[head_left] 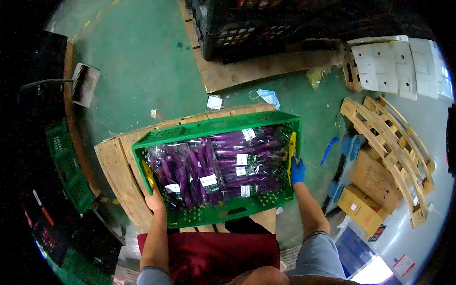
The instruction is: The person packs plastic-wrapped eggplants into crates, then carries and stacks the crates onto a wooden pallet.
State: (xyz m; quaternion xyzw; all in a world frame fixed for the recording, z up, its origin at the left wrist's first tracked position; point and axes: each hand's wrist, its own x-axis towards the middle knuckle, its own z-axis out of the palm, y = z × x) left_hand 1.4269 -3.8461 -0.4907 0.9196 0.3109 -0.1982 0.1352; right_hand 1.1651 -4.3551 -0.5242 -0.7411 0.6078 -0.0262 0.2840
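A green plastic crate (213, 124) with yellow handles at both ends is above a wooden pallet (114, 164). Inside lie several clear-wrapped packs of long purple vegetables (192, 166) with white labels. My left hand (155, 200), bare, grips the crate's left end by the yellow handle. On the right end, my right hand (298, 171) in a blue glove holds the crate beside the other yellow handle. Parts of the fingers of both hands are hidden by the crate walls.
Black crates (237, 35) stand on a pallet at the top. A dustpan (86, 85) is at the left, and a face mask (269, 98) lies on the floor. Wooden pallets (387, 142), a cardboard box (359, 209) and white foam boxes (384, 66) are at the right.
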